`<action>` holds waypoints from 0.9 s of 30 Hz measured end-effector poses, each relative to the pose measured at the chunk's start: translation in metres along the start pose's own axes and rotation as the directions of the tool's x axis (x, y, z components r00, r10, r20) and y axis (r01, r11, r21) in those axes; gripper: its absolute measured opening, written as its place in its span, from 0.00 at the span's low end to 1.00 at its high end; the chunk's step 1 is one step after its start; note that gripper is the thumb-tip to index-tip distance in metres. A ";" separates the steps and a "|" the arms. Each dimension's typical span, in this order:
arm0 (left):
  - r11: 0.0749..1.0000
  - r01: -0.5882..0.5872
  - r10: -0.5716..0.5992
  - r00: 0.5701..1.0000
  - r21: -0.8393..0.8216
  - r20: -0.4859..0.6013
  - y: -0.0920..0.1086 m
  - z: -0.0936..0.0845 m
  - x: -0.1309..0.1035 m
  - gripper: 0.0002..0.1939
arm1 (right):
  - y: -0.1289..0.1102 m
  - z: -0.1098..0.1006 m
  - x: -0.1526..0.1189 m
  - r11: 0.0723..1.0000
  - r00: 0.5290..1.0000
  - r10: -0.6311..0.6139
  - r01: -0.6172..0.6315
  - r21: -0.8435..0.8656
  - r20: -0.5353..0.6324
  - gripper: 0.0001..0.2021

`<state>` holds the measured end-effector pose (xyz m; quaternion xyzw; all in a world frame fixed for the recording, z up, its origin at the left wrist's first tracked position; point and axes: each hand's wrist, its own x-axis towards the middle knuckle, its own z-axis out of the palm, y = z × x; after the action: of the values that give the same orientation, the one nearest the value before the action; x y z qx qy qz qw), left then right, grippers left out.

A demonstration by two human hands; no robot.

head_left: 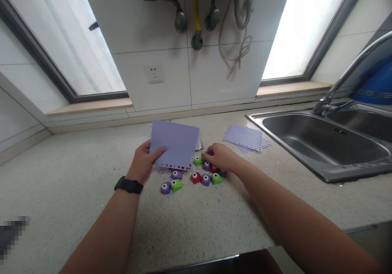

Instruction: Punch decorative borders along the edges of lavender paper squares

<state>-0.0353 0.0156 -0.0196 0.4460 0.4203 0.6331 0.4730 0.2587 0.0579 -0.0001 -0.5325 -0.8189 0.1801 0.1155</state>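
My left hand (145,159), with a dark watch on its wrist, grips a sheet of purple paper (174,143) by its left side, thumb on top. Small punched shapes line the paper's lower edge. My right hand (219,157) is over a cluster of small craft punches, fingers curled down; whatever they hold is hidden. Beside its fingertips sits a green punch (198,161). Nearer to me are a red punch (196,178), a purple punch (206,179) and another green punch (217,179). Below the paper lie a purple punch (165,188) and a green punch (176,185).
Purple sheets with punched edges (243,137) lie on the speckled countertop (190,225) to the right. A steel sink (321,139) with a faucet (324,102) takes up the right side. Tiny paper scraps (219,200) are scattered around the punches. Hoses hang on the tiled wall.
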 end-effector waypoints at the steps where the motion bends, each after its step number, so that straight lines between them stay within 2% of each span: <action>1: 1.000 0.001 -0.001 1.000 0.000 0.000 0.000 0.000 0.000 0.26 | -0.001 0.000 -0.001 1.000 1.000 0.004 -0.005 0.014 0.017 0.20; 11: 1.000 -0.014 0.013 1.000 -0.024 -0.010 0.002 0.002 0.000 0.25 | 0.000 0.003 -0.001 0.992 0.999 -0.022 0.019 0.127 0.024 0.16; 16: 0.998 -0.028 0.023 0.996 -0.063 -0.082 0.003 0.003 0.002 0.25 | 0.001 0.003 0.001 0.988 0.993 -0.026 0.043 0.150 -0.116 0.10; 20: 0.993 -0.049 0.035 0.992 -0.111 -0.124 0.002 0.001 0.004 0.25 | 0.004 -0.002 0.003 0.969 0.972 -0.043 0.098 0.229 -0.233 0.10; 27: 0.982 -0.077 0.049 0.985 -0.172 -0.163 0.000 -0.001 0.008 0.24 | 0.009 -0.009 0.006 0.900 0.958 -0.027 0.148 0.411 -0.286 0.07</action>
<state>-0.0378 0.0232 -0.0186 0.3635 0.3840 0.7160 0.4558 0.2675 0.0680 0.0038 -0.4761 -0.7587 0.2749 0.3493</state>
